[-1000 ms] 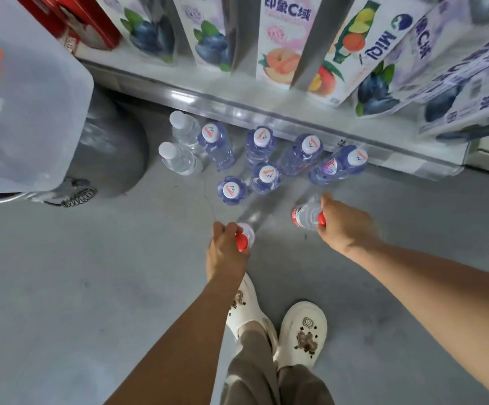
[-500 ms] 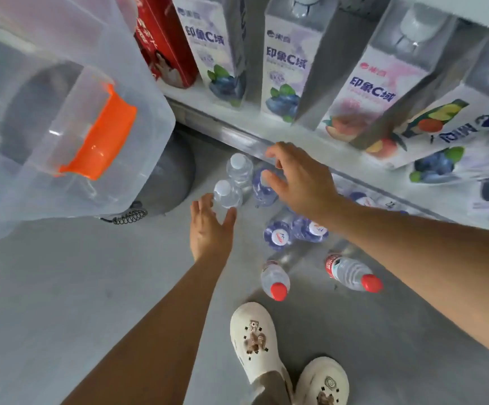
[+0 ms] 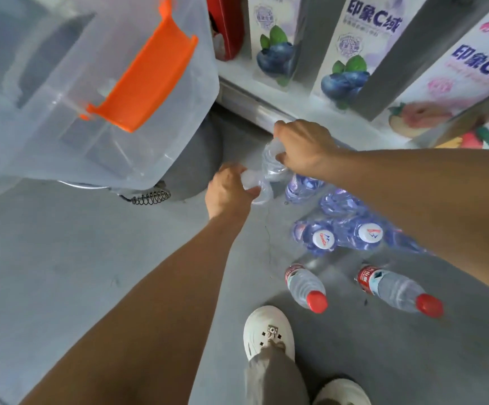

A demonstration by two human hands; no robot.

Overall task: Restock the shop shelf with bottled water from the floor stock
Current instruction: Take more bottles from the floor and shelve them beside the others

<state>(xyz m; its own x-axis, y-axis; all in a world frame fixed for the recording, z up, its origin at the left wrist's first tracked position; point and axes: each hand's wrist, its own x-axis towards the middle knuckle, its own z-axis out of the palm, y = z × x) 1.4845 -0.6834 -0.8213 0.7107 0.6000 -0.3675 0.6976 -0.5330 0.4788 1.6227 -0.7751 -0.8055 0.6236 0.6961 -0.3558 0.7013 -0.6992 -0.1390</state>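
Down at the head view now: both arms reach to the floor stock under the shelf (image 3: 255, 105). The left grip (image 3: 228, 191) is clenched round the top of a white-capped bottle (image 3: 250, 182), and the right grip (image 3: 304, 147) is curled over the neck of a clear bottle (image 3: 268, 163) just beside it, the two bottles touching. That reads as the pick-up step, one bottle per hand. The blue bottles (image 3: 323, 238) stand bunched on the floor (image 3: 61, 258) under the right forearm, and two red-capped bottles (image 3: 306, 285) stand nearer the white shoe (image 3: 268, 331). A clear storage bin (image 3: 61, 127) with an orange latch (image 3: 146, 71) looms on the left, and juice cartons (image 3: 275, 42) line the shelf. The next move, I'd say, calls for a straight lift clear of the neighbours, then finding a free spot on the shelf.
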